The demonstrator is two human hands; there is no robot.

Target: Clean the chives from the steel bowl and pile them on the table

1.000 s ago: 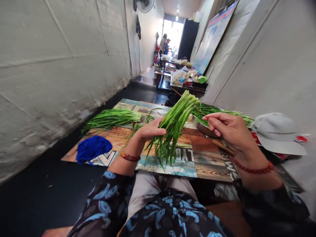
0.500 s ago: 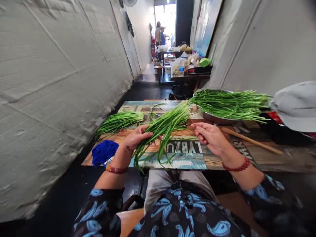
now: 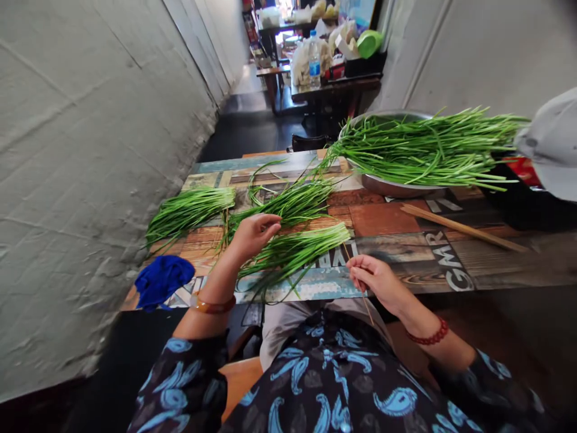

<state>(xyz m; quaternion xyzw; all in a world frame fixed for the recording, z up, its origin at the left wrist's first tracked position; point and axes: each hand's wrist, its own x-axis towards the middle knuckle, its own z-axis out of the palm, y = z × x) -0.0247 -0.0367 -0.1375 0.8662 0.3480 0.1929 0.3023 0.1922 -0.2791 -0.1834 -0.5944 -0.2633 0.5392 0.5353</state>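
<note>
Left hand: the left hand (image 3: 251,239) is just above the leafy half of the front bunch, fingers (image 3: 268,219) loosely curled, thumb a little apart, nothing seen in them.
Right hand: the right hand (image 3: 376,278) has thumb and forefinger pinched on a thin strand (image 3: 366,304).
Strand: runs from the right fingers both ways, hanging down towards the lap and up to the pale end of the bunch; whether it passes beneath cannot be told.
Front bunch: the front bunch (image 3: 300,248) lies on the table (image 3: 383,219), between the two hands.
Long axis: roughly crosswise; pale ends just beyond and left of the right fingers, leaf tips below the left fingers.
Nearer hand: right for the pale ends, left for the leaves.
Other greens: middle bunch (image 3: 293,203) just beyond the left fingers; side bunch (image 3: 193,209) to their left.
Right side: bowl (image 3: 394,189) of greens beyond the right fingers, stick (image 3: 464,228) to their right.
Blue cloth: the cloth (image 3: 163,280) is left of the left fingers.
</note>
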